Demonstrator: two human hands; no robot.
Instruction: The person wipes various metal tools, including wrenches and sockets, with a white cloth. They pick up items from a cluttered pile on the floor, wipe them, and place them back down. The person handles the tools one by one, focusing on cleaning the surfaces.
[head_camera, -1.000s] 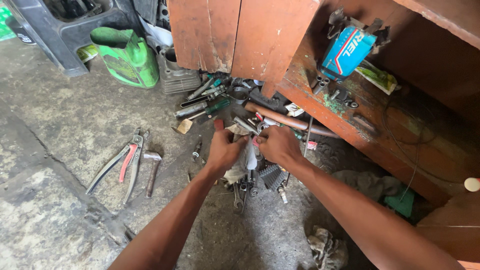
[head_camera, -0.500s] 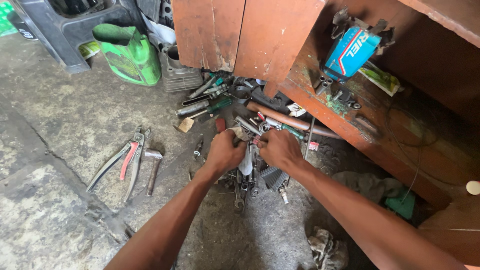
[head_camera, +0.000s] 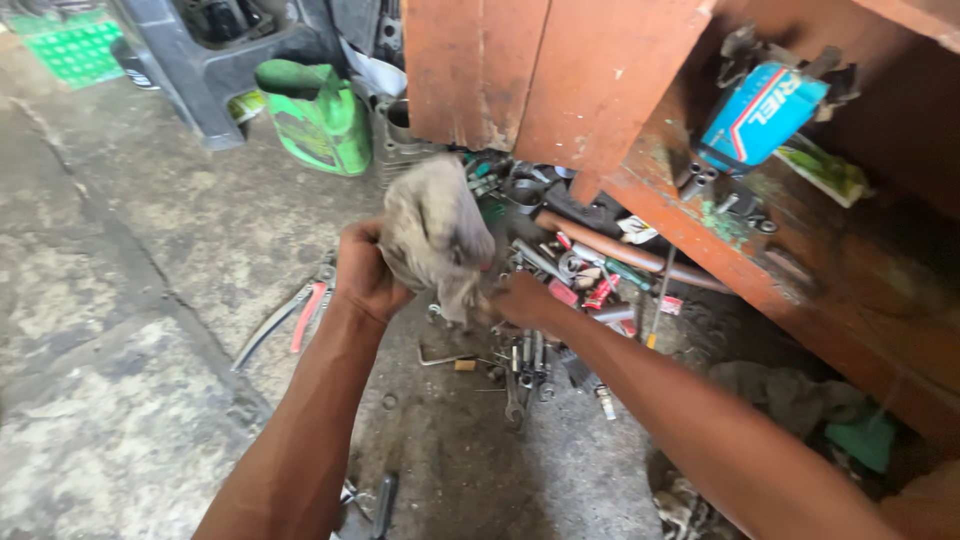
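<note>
Left hand (head_camera: 362, 272) is clenched on a grey rag (head_camera: 435, 232), held raised just in front of the orange cabinet (head_camera: 560, 80). Right hand (head_camera: 520, 300) grips the rag's lower end — fingers partly hidden, apparently closed. Loose tools (head_camera: 525, 365) lie on the floor below the cabinet — pliers (head_camera: 290, 318) further out.

We hold a grimy grey rag (head_camera: 432, 235) bunched between our left hand (head_camera: 365, 270) and right hand (head_camera: 520, 300), above scattered wrenches (head_camera: 525, 365) and red-handled pliers (head_camera: 290, 318) on the concrete floor (head_camera: 120, 300).
</note>
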